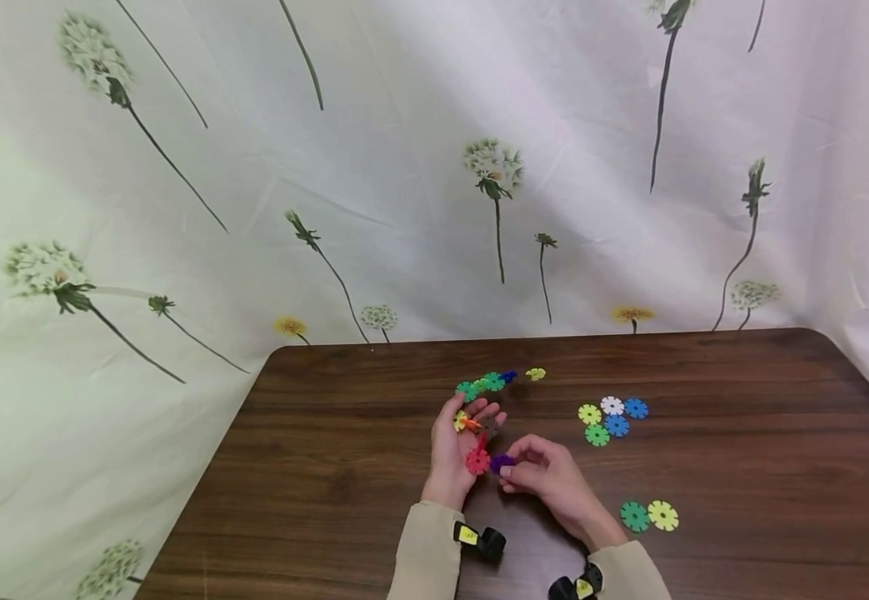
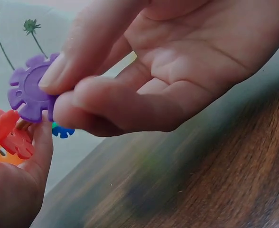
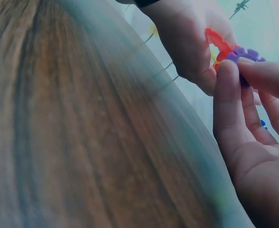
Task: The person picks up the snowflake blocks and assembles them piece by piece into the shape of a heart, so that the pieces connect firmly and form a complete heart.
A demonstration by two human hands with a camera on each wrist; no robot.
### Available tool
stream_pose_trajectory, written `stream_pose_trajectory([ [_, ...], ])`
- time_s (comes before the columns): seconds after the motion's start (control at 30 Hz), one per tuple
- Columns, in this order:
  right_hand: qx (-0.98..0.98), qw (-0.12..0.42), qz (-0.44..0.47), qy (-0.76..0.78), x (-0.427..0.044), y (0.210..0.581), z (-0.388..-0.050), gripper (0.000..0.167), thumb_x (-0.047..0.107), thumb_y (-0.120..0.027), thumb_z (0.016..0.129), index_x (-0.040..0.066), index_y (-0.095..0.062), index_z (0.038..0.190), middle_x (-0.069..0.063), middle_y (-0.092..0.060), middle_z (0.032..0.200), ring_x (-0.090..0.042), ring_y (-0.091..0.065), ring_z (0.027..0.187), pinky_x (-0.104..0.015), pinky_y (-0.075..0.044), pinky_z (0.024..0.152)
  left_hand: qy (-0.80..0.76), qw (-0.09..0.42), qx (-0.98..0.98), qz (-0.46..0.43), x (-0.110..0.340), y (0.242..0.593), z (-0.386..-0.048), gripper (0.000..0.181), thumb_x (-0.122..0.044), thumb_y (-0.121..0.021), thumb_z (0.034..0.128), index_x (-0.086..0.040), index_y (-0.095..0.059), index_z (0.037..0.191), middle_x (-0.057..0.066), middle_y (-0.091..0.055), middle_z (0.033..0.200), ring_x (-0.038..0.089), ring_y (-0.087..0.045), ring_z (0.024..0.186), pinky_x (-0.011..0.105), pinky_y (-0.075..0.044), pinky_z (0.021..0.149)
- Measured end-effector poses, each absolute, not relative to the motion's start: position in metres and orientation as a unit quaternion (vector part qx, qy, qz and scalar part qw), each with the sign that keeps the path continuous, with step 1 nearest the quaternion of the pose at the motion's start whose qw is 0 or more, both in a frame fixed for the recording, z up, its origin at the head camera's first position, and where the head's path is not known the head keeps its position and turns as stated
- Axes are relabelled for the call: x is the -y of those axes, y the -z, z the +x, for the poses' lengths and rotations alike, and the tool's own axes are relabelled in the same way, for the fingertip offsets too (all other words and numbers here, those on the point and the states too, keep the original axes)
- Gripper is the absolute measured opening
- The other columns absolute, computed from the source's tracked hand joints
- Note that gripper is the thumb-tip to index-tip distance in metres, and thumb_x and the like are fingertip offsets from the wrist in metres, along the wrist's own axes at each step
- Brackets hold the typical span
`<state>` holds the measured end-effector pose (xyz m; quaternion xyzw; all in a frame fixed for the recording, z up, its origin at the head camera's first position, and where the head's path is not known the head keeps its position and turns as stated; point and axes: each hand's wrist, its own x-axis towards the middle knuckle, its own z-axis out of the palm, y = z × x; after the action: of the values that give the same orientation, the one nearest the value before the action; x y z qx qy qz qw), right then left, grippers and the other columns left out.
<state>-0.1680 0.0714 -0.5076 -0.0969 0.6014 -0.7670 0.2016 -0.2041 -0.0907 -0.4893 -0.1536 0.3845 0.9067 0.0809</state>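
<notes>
My left hand (image 1: 451, 458) is palm up with fingers bent around linked notched plastic discs. Among them are a yellow disc (image 1: 460, 421), orange and brown pieces, and a red disc (image 1: 477, 461) at the near end. Between thumb and fingertips, my right hand (image 1: 550, 483) pinches a purple notched disc (image 2: 32, 90). The purple disc meets the red pieces (image 3: 220, 42) in the right wrist view; whether their slots are joined cannot be told. Just past my left thumb lies a row of green discs (image 1: 492, 382) ending in a dark blue disc (image 1: 508, 377); its link to the held pieces is unclear.
A yellow disc (image 1: 536, 374) lies beyond the hands. To the right is a cluster of several discs, including a white one (image 1: 611, 406) and a blue one (image 1: 617, 425). Nearer, a green disc (image 1: 634, 516) and a yellow disc (image 1: 662, 515) lie on the wooden table (image 1: 314, 500).
</notes>
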Motion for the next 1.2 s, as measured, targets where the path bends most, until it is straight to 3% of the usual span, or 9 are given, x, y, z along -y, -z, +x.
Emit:
stream_pose_trajectory([
  [0.3, -0.624, 0.173, -0.106, 0.755, -0.067, 0.507, -0.168, 0.028, 0.007, -0.072, 0.085, -0.011, -0.055, 0.098, -0.013, -0.069, 0.093, -0.016, -0.071, 0.081, -0.032, -0.059, 0.075, -0.905, 0.065, -0.394, -0.146, 0.090, 0.489, -0.205, 0.039, -0.036, -0.049, 0.0987, -0.001, -0.051, 0.117, 0.009, -0.068, 0.102, 0.023, -0.069, 0.099, 0.036, -0.053, 0.094],
  [0.53, -0.638, 0.151, -0.101, 0.748, -0.062, 0.504, -0.167, 0.030, 0.006, -0.072, 0.084, -0.015, -0.055, 0.098, -0.015, -0.069, 0.093, -0.015, -0.070, 0.080, -0.030, -0.059, 0.074, -0.904, 0.034, -0.404, -0.138, 0.088, 0.488, -0.205, 0.030, -0.032, -0.049, 0.0998, -0.010, -0.043, 0.120, 0.007, -0.063, 0.101, 0.018, -0.069, 0.091, 0.037, -0.055, 0.090],
  [0.9, -0.689, 0.098, -0.088, 0.713, -0.056, 0.500, -0.164, 0.018, 0.004, -0.074, 0.081, -0.009, -0.065, 0.089, -0.025, -0.069, 0.092, -0.011, -0.068, 0.074, -0.026, -0.057, 0.067, -0.893, 0.008, -0.425, -0.145, 0.085, 0.489, -0.205, 0.033, -0.033, -0.050, 0.1007, -0.009, -0.043, 0.122, 0.006, -0.062, 0.097, 0.016, -0.069, 0.085, 0.037, -0.056, 0.088],
  [1.2, -0.750, 0.055, -0.092, 0.653, -0.056, 0.497, -0.163, 0.009, 0.008, -0.079, 0.077, 0.003, -0.072, 0.080, -0.013, -0.072, 0.081, -0.007, -0.063, 0.067, -0.022, -0.052, 0.062, -0.886, -0.005, -0.444, -0.135, 0.081, 0.491, -0.206, 0.032, -0.035, -0.049, 0.1011, -0.007, -0.045, 0.117, 0.005, -0.063, 0.092, 0.015, -0.068, 0.078, 0.038, -0.057, 0.085],
])
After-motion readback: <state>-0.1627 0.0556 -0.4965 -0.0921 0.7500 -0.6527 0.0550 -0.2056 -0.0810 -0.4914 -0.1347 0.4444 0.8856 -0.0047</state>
